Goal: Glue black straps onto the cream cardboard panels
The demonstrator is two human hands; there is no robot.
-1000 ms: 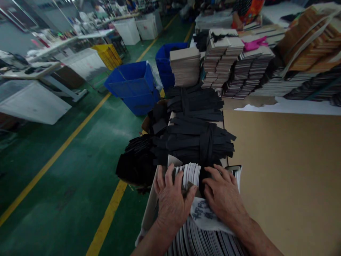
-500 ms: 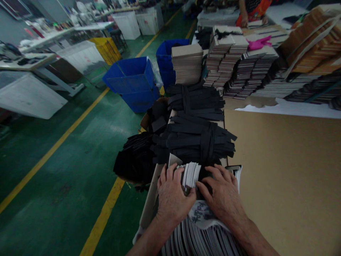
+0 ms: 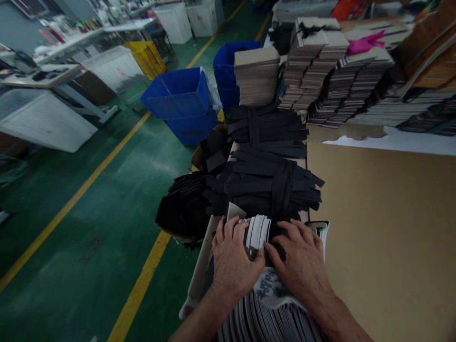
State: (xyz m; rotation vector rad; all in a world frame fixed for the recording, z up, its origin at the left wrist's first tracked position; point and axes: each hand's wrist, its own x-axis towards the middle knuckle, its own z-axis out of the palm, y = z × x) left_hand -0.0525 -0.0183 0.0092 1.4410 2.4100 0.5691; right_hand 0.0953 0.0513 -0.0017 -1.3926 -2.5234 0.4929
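A row of thin, white-edged pieces (image 3: 258,232) stands on edge between my hands, at the near end of a narrow box. My left hand (image 3: 237,261) curls over its left part, thumb on the near side and fingers on the far side. At the right end, my right hand (image 3: 302,259) closes round it with bent fingers, its thumb by the white edges. Under my wrists lies a white cloth with dark handwriting (image 3: 272,287). Nearer me is a longer row of upright, light-edged dark sheets (image 3: 269,318). My palms hide part of the held row.
Tied bundles of black strips (image 3: 267,185) lie just beyond my hands. A tan board (image 3: 384,228) spreads to the right, with stacked sheets (image 3: 313,66) behind it. Black pieces (image 3: 183,209) and blue bins (image 3: 181,104) are at left, by the green floor (image 3: 117,213).
The view has tilted and shifted slightly, so the surroundings sit a little higher and further right. Both hands keep nearly the same grip on the row of pieces.
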